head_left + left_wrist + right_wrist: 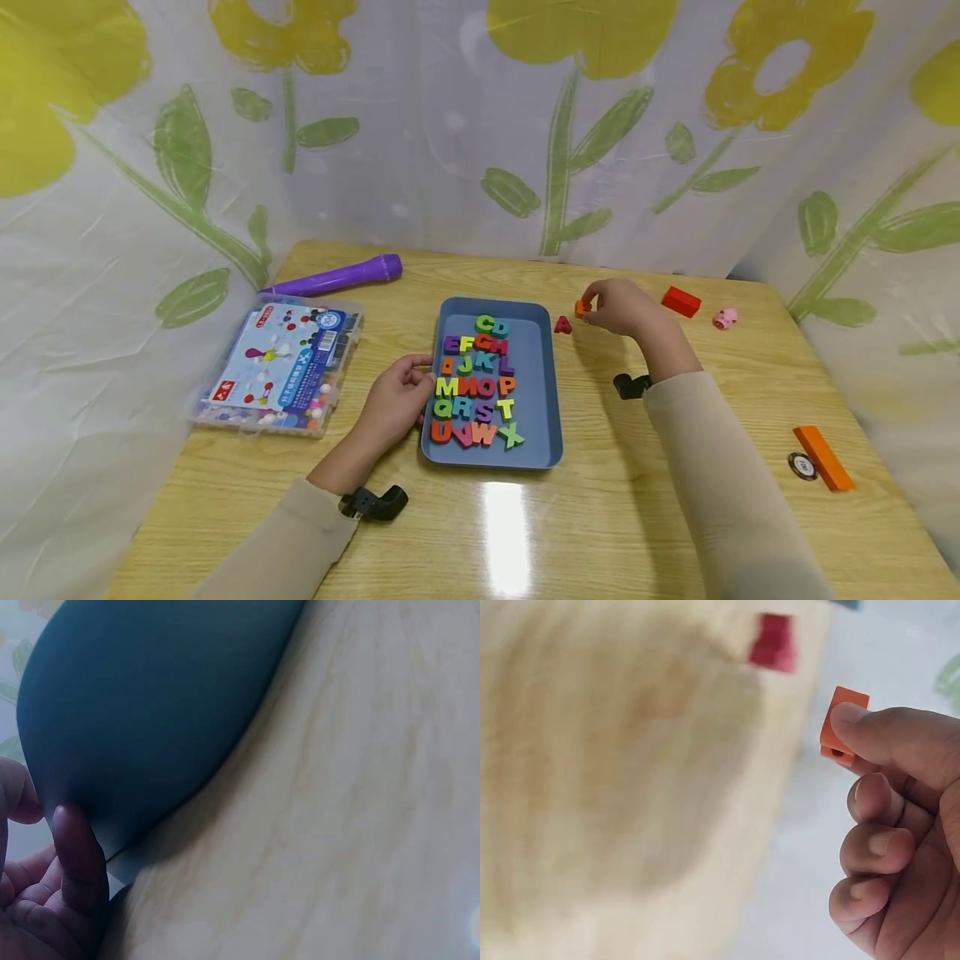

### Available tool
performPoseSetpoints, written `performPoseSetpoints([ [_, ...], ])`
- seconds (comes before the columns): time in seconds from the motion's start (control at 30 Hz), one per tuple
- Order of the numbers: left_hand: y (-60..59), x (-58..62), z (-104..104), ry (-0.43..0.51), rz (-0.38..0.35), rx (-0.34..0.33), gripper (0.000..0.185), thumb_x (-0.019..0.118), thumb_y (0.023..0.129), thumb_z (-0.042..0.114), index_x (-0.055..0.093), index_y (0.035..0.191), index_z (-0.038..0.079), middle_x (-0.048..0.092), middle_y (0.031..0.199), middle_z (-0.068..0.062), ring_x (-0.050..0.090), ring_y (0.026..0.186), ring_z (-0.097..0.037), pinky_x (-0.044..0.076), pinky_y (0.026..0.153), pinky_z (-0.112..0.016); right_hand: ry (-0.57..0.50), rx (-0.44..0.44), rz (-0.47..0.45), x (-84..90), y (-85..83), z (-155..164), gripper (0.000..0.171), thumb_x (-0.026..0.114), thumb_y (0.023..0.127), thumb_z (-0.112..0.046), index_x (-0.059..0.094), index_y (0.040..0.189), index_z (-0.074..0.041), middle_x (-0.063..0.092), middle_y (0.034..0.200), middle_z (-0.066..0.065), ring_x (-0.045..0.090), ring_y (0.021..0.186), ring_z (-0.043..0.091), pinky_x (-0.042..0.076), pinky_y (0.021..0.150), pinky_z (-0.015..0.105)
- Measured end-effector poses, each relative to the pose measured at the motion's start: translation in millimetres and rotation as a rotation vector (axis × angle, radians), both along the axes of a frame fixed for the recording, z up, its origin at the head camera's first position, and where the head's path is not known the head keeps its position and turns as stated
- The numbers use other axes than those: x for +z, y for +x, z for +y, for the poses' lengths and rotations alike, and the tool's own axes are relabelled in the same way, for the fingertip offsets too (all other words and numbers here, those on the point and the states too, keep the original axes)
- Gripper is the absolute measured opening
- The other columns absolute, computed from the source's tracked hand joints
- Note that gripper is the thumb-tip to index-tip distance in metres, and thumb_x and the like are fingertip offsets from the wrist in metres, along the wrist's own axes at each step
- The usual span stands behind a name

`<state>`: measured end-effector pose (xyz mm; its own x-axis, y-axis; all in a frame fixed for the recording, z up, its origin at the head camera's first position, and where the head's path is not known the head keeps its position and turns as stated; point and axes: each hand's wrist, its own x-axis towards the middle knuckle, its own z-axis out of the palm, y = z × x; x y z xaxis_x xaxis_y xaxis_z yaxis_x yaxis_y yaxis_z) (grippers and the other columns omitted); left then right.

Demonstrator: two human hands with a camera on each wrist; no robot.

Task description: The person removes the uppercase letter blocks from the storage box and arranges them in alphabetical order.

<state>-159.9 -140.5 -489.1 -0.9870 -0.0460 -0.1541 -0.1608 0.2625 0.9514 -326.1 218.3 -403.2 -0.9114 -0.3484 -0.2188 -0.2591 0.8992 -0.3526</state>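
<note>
The head view shows your right hand [621,307] to the right of the blue-grey rectangular tray [534,375], the left wrist view your left hand [45,915] pinching its rim, and the right wrist view your thumb and finger pinching a small orange piece [853,696] near a red letter [772,645].

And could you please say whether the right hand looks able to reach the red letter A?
Probably yes: the red A lies uncovered near the right hand, though the orange piece it pinches may hinder grasping.
</note>
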Motion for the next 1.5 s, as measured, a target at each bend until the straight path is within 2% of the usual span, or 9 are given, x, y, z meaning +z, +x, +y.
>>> performPoseSetpoints([
  [0.17, -0.2, -0.6, 0.4, 0.003, -0.004, 0.001, 0.037, 0.062, 0.109, 0.021, 0.063, 0.145, 0.009, 0.072, 0.104, -0.014, 0.061, 0.064, -0.018, 0.057, 0.057, -0.03, -0.01, -0.003, -0.026, -20.7, 1.7, 8.0, 0.033, 0.072, 0.101, -0.014, 0.072, 0.13, 0.001, 0.072, 0.128, 0.022, 0.067, 0.107, 0.037, 0.058, 0.096, 0.053],
  [0.27, -0.2, -0.8, 0.7, 0.005, -0.007, 0.001, 0.037, 0.062, 0.109, 0.021, 0.063, 0.145, 0.009, 0.072, 0.104, -0.014, 0.061, 0.063, -0.018, 0.057, 0.057, -0.03, -0.018, -0.012, -0.022, -26.9, 1.8, 8.0, 0.032, 0.071, 0.099, -0.011, 0.072, 0.129, 0.0, 0.072, 0.128, 0.021, 0.066, 0.109, 0.037, 0.057, 0.098, 0.054],
  [0.73, 0.1, -1.5, -0.4, 0.017, -0.008, 0.007, 0.037, 0.062, 0.109, 0.021, 0.064, 0.144, 0.009, 0.071, 0.103, -0.015, 0.06, 0.063, -0.018, 0.057, 0.057, -0.03, -0.016, -0.026, -0.042, -29.8, 5.0, 1.8, 0.035, 0.073, 0.099, -0.012, 0.071, 0.131, 0.0, 0.071, 0.131, 0.023, 0.065, 0.115, 0.04, 0.055, 0.104, 0.057],
  [0.87, 0.3, -1.6, -0.3, 0.02, -0.01, 0.001, 0.037, 0.062, 0.11, 0.021, 0.063, 0.145, 0.009, 0.071, 0.104, -0.015, 0.061, 0.064, -0.018, 0.057, 0.057, -0.03, -0.006, -0.035, -0.055, -23.0, 8.0, 1.4, 0.04, 0.075, 0.1, -0.014, 0.068, 0.137, 0.0, 0.07, 0.133, 0.024, 0.065, 0.115, 0.04, 0.056, 0.104, 0.057],
  [1.07, 0.5, -0.6, -1.1, 0.02, -0.008, 0.0, 0.037, 0.062, 0.11, 0.021, 0.063, 0.145, 0.009, 0.071, 0.103, -0.015, 0.061, 0.065, -0.018, 0.057, 0.057, -0.031, -0.018, -0.033, -0.038, 5.2, 8.7, -7.9, 0.05, 0.072, 0.104, -0.017, 0.059, 0.15, 0.0, 0.067, 0.131, 0.026, 0.065, 0.113, 0.04, 0.057, 0.099, 0.056],
  [1.3, 1.0, 0.9, -2.2, 0.015, -0.008, 0.004, 0.037, 0.062, 0.11, 0.021, 0.063, 0.145, 0.009, 0.071, 0.105, -0.015, 0.061, 0.065, -0.018, 0.057, 0.058, -0.03, -0.062, 0.036, 0.034, 38.6, 14.0, -55.8, 0.046, 0.072, 0.104, -0.02, 0.063, 0.146, -0.005, 0.068, 0.121, 0.02, 0.064, 0.105, 0.036, 0.057, 0.095, 0.052],
  [1.4, 1.6, 2.1, -1.2, 0.014, -0.008, 0.003, 0.038, 0.062, 0.11, 0.021, 0.063, 0.145, 0.009, 0.071, 0.105, -0.015, 0.062, 0.065, -0.018, 0.057, 0.058, -0.03, -0.055, 0.099, 0.057, 40.4, 15.1, -82.1, 0.044, 0.073, 0.104, -0.022, 0.066, 0.144, -0.006, 0.07, 0.126, 0.019, 0.064, 0.11, 0.034, 0.057, 0.099, 0.051],
  [1.5, 1.9, 2.6, 0.5, 0.021, -0.007, -0.001, 0.039, 0.062, 0.109, 0.021, 0.062, 0.146, 0.008, 0.071, 0.105, -0.015, 0.063, 0.066, -0.017, 0.058, 0.058, -0.03, -0.022, 0.159, 0.041, 34.5, 15.2, -106.5, 0.043, 0.074, 0.105, -0.023, 0.067, 0.144, -0.007, 0.069, 0.136, 0.017, 0.065, 0.116, 0.033, 0.059, 0.101, 0.05],
])
